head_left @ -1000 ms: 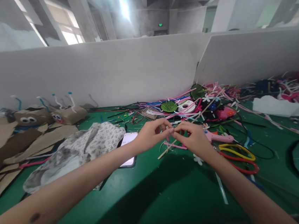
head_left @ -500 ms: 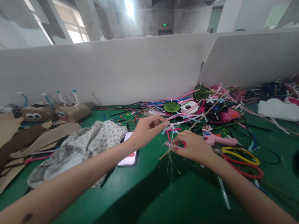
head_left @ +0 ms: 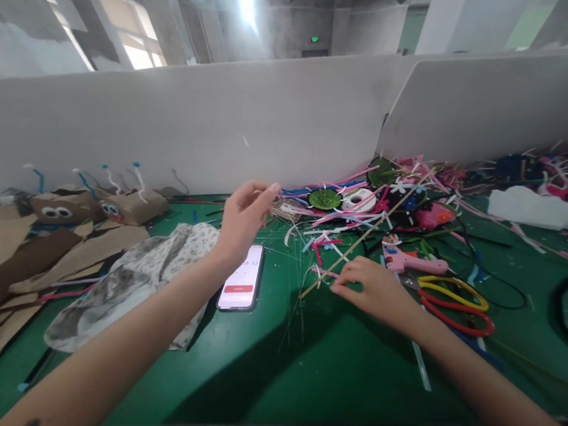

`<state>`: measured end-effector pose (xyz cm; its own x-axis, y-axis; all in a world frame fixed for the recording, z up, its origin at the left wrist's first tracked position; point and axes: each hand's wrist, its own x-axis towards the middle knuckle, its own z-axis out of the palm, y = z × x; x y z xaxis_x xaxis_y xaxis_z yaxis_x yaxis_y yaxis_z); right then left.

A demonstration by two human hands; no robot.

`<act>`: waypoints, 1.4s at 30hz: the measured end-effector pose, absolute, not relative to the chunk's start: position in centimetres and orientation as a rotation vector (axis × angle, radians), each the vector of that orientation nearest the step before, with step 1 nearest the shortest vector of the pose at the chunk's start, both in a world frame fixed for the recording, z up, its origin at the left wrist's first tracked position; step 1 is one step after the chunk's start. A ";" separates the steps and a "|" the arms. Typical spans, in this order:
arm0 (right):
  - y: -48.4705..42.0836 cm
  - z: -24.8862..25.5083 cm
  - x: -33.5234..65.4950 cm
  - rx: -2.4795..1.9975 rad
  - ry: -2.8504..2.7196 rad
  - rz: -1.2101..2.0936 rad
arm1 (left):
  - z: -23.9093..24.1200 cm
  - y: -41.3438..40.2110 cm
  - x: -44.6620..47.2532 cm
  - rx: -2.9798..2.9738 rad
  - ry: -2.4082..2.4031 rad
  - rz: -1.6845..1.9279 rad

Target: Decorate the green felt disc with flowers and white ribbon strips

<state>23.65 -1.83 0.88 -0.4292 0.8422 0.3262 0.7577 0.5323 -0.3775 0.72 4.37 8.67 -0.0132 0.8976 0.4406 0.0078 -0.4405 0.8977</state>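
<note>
My left hand (head_left: 243, 217) is raised above the green table (head_left: 280, 381), fingers pinched together; thin glue-like threads run from it down toward the table. My right hand (head_left: 372, 289) rests low on the table, fingers curled and pressed onto a small pink pipe-cleaner piece (head_left: 326, 274) beside a thin wooden stick (head_left: 348, 250). A smartphone (head_left: 243, 286) with a lit screen lies just below my left hand. A pink glue gun (head_left: 409, 261) lies right of my right hand.
A heap of coloured pipe cleaners, tape rolls and scraps (head_left: 377, 197) fills the back right. Red and yellow loops (head_left: 455, 297) lie by my right wrist. A patterned cloth (head_left: 134, 281), brown paper pieces and googly-eyed paper boxes (head_left: 93, 208) sit left. White partition boards (head_left: 205, 127) stand behind.
My hands have drawn apart: the left rose up and left, pulling fine threads, while the right sank to the table with the pink piece.
</note>
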 end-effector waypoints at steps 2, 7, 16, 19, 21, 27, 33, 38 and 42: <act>-3.0 0.6 25.0 -1.347 -2.308 0.231 | 7.6 3.9 0.3 1.425 0.951 1.436; -6.8 -1.1 28.5 -1.615 -2.248 0.016 | 2.7 0.8 0.8 1.397 0.934 0.991; -12.2 -3.2 28.4 -1.722 -1.944 0.278 | -1.1 -4.8 2.2 1.666 0.791 0.371; -12.6 -2.5 26.0 -1.580 -1.801 0.613 | -0.7 -6.9 2.8 1.963 0.728 0.246; -12.7 -2.2 24.6 -1.508 -1.655 0.809 | -0.3 -7.7 2.9 2.080 0.721 0.235; -13.3 -2.9 22.9 -1.476 -1.282 1.052 | 0.4 -8.6 1.4 2.132 0.808 0.205; -13.9 -3.9 20.7 -1.428 -1.224 1.219 | -0.2 -10.8 2.0 2.245 0.829 0.257; -13.9 -3.0 21.9 -1.421 -1.546 0.968 | -0.7 -11.8 2.8 2.423 1.042 0.299; -13.4 -2.8 26.8 -1.609 -1.457 0.577 | -0.8 -12.0 1.7 2.467 1.164 0.266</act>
<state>26.84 -13.43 -2.83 0.2084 0.9558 0.2075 0.5547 0.0592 -0.8300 1.71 -12.05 -0.84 0.6356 0.7720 0.0021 0.6962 -0.5743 0.4307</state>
